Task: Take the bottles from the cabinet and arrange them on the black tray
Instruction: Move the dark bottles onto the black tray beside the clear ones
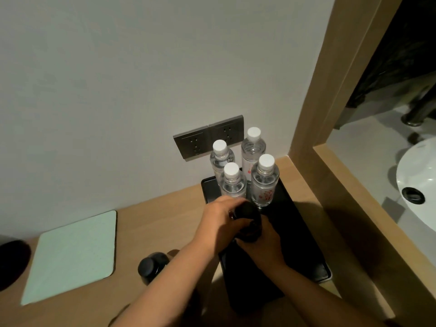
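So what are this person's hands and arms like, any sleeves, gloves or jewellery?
Both forearms are bare as far as the picture shows: no sleeves in view. The left hand and right hand wear no gloves. No watch or bracelet shows on either wrist; the dim light hides any rings.

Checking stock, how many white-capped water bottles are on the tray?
4, all upright at the far end of the black tray: back left, back right, front left, front right. None seems hidden.
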